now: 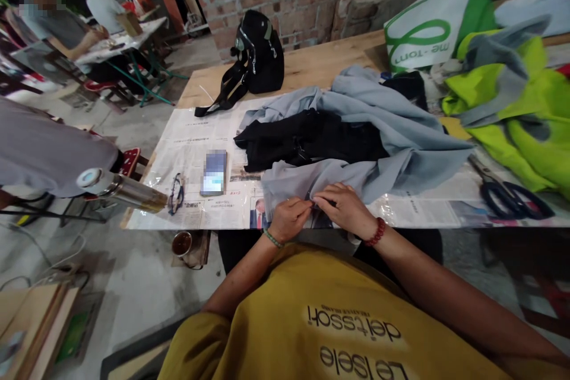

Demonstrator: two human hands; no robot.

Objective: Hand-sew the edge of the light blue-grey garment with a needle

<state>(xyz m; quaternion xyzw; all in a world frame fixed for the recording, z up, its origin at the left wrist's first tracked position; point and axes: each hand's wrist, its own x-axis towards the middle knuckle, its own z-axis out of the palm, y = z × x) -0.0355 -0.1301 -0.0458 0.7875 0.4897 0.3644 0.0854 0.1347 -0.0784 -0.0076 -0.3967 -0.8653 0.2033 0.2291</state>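
My own fingers hide how much of the grey fabric (418, 139) my left hand (289, 219) and right hand (347, 206) pinch; the dark speck (308, 195) between those 2 is too small to name. Black cloth (307, 139) covers part of the fabric. The smartphone (214, 173)'s screen is blurred out, and most newsprint (187, 142) is unreadably small. The right edge cuts off the lime-yellow garment (537, 124), the bottom edge my mustard T-shirt (289, 320), the left edge a co-worker's grey shirt (48, 145).
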